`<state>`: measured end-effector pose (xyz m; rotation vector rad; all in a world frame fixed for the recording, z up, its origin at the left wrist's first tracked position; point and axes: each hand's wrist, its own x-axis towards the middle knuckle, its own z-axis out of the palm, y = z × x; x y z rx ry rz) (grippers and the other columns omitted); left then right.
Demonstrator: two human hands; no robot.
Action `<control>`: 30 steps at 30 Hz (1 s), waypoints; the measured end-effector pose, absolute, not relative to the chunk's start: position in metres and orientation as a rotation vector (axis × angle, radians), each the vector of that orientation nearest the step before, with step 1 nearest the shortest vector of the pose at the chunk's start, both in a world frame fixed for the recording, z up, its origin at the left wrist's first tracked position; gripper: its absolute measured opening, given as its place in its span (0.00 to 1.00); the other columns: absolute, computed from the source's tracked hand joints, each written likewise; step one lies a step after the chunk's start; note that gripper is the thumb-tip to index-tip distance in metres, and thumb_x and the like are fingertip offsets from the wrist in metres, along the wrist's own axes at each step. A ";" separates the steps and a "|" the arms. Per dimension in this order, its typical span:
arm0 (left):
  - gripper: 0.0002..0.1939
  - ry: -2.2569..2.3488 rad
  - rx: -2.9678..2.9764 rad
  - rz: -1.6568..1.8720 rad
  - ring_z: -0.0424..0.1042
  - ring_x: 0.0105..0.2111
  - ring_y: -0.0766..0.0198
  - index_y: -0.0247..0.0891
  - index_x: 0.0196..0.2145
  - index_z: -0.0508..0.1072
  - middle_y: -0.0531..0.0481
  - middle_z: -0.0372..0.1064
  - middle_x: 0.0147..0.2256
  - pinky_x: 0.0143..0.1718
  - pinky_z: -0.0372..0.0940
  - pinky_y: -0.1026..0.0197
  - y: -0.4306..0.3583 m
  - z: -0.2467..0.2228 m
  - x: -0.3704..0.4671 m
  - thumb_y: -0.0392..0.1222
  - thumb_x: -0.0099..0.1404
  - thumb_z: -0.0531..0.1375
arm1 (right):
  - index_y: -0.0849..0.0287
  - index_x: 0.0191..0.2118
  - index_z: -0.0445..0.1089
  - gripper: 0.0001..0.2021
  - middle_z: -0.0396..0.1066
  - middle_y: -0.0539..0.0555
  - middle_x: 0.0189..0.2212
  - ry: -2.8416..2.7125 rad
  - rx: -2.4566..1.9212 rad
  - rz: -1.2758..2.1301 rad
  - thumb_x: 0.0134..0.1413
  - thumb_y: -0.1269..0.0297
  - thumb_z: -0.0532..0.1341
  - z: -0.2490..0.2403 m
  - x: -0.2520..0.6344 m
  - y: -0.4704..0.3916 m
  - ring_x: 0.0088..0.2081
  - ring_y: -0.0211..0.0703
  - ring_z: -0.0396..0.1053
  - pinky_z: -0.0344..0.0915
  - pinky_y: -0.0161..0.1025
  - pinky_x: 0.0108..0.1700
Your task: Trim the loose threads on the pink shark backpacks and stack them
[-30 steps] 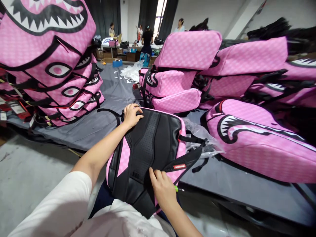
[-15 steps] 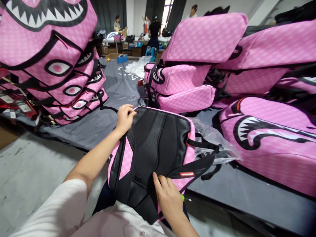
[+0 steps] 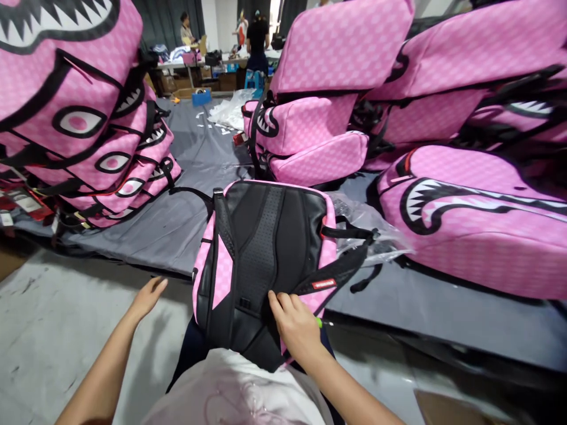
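Note:
A pink and black backpack (image 3: 257, 260) rests on the lap against the table's edge, its black padded back facing up. My right hand (image 3: 295, 324) lies on the lower part of that back panel, fingers curled. A small green tool (image 3: 319, 323) with a thin metal tip sticks out from the little-finger side of this hand. To the left of the backpack, my left hand (image 3: 149, 298) is in the air above the floor, touching nothing, with its fingers loosely extended. One shoulder strap (image 3: 345, 274) spreads to the right over the table edge.
Pink shark-face backpacks are stacked on the grey table (image 3: 190, 141) at left (image 3: 101, 124) and right (image 3: 319, 130). Another (image 3: 478, 230) lies at the right edge. Clear plastic (image 3: 385, 236) lies beside the backpack. A blue tape dispenser (image 3: 201, 97) and distant people (image 3: 257, 41) are farther back.
My left hand has let go of the backpack's upper left corner and moved down and left, away from it. My right hand stays on the lower back panel. The camera view has shifted slightly.

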<state>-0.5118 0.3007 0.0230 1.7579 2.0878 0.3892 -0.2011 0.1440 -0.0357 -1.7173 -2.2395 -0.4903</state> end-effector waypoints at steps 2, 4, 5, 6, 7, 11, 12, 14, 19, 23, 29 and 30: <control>0.20 2.031 1.774 0.335 0.73 0.40 0.60 0.35 0.46 0.72 0.46 0.73 0.42 0.41 0.69 0.57 0.290 0.010 -0.504 0.55 0.67 0.58 | 0.65 0.51 0.72 0.16 0.72 0.58 0.36 -2.233 -1.717 -0.503 0.57 0.79 0.58 -0.033 -0.202 0.143 0.34 0.47 0.62 0.60 0.42 0.33; 0.23 1.978 1.803 0.288 0.73 0.34 0.58 0.36 0.38 0.74 0.48 0.75 0.34 0.35 0.65 0.60 0.284 0.001 -0.500 0.61 0.64 0.57 | 0.64 0.49 0.72 0.15 0.73 0.58 0.38 -2.216 -1.705 -0.507 0.57 0.79 0.57 -0.032 -0.202 0.140 0.35 0.47 0.63 0.61 0.41 0.34; 0.24 1.953 1.821 0.259 0.73 0.32 0.57 0.37 0.35 0.74 0.49 0.74 0.31 0.32 0.63 0.61 0.282 -0.002 -0.499 0.63 0.62 0.57 | 0.63 0.49 0.72 0.15 0.73 0.59 0.39 -2.203 -1.694 -0.505 0.58 0.79 0.56 -0.032 -0.202 0.138 0.36 0.47 0.63 0.61 0.41 0.35; 0.25 1.931 1.836 0.224 0.73 0.30 0.56 0.38 0.31 0.73 0.48 0.74 0.28 0.31 0.62 0.61 0.282 -0.003 -0.498 0.65 0.61 0.56 | 0.63 0.48 0.73 0.15 0.73 0.59 0.41 -2.187 -1.684 -0.500 0.58 0.79 0.56 -0.032 -0.202 0.136 0.37 0.47 0.63 0.62 0.41 0.37; 0.26 1.916 1.843 0.179 0.73 0.29 0.54 0.38 0.29 0.73 0.48 0.73 0.26 0.30 0.61 0.60 0.282 -0.001 -0.498 0.67 0.61 0.55 | 0.63 0.47 0.73 0.15 0.73 0.59 0.42 -2.168 -1.674 -0.494 0.59 0.79 0.55 -0.033 -0.202 0.133 0.38 0.47 0.64 0.63 0.41 0.38; 0.25 1.910 2.161 0.475 0.74 0.38 0.48 0.38 0.38 0.75 0.41 0.75 0.35 0.38 0.64 0.54 0.292 0.022 -0.474 0.61 0.68 0.49 | 0.63 0.47 0.73 0.13 0.73 0.60 0.45 -2.113 -1.637 -0.498 0.59 0.77 0.55 -0.036 -0.203 0.128 0.46 0.50 0.64 0.63 0.43 0.43; 0.22 1.814 2.348 0.691 0.73 0.43 0.49 0.38 0.43 0.74 0.39 0.75 0.40 0.42 0.65 0.52 0.294 0.030 -0.457 0.56 0.70 0.48 | 0.63 0.47 0.73 0.13 0.73 0.60 0.45 -2.117 -1.620 -0.509 0.60 0.76 0.56 -0.036 -0.203 0.128 0.48 0.51 0.64 0.62 0.45 0.45; 0.18 1.271 2.749 0.869 0.71 0.50 0.52 0.36 0.50 0.71 0.38 0.73 0.48 0.51 0.64 0.51 0.299 0.045 -0.410 0.46 0.73 0.47 | 0.63 0.47 0.73 0.12 0.73 0.59 0.46 -2.154 -1.579 -0.530 0.60 0.74 0.57 -0.035 -0.203 0.130 0.53 0.53 0.62 0.61 0.48 0.50; 0.13 0.156 3.177 0.615 0.68 0.54 0.58 0.42 0.47 0.73 0.44 0.72 0.51 0.59 0.58 0.57 0.307 0.065 -0.276 0.49 0.69 0.57 | 0.59 0.41 0.73 0.07 0.73 0.54 0.37 -2.262 -1.610 -0.571 0.58 0.72 0.60 -0.028 -0.207 0.131 0.46 0.50 0.65 0.51 0.55 0.63; 0.20 -0.055 3.319 0.507 0.71 0.42 0.56 0.35 0.39 0.74 0.42 0.74 0.38 0.53 0.59 0.53 0.329 0.071 -0.221 0.56 0.69 0.56 | 0.57 0.35 0.71 0.05 0.69 0.52 0.28 -2.280 -1.727 -0.537 0.51 0.72 0.61 -0.017 -0.213 0.127 0.35 0.46 0.64 0.63 0.49 0.49; 0.26 -0.180 3.405 0.252 0.68 0.28 0.62 0.35 0.26 0.76 0.46 0.73 0.25 0.38 0.55 0.55 0.358 0.093 -0.227 0.61 0.66 0.57 | 0.58 0.34 0.69 0.06 0.68 0.52 0.26 -2.283 -1.738 -0.476 0.51 0.75 0.60 0.000 -0.197 0.127 0.31 0.45 0.63 0.57 0.42 0.32; 0.26 -0.172 3.413 0.229 0.68 0.28 0.62 0.35 0.25 0.76 0.46 0.73 0.24 0.37 0.54 0.55 0.355 0.099 -0.236 0.62 0.65 0.58 | 0.59 0.35 0.69 0.05 0.68 0.52 0.25 -2.288 -1.696 -0.480 0.52 0.75 0.59 -0.001 -0.191 0.127 0.30 0.44 0.62 0.57 0.41 0.32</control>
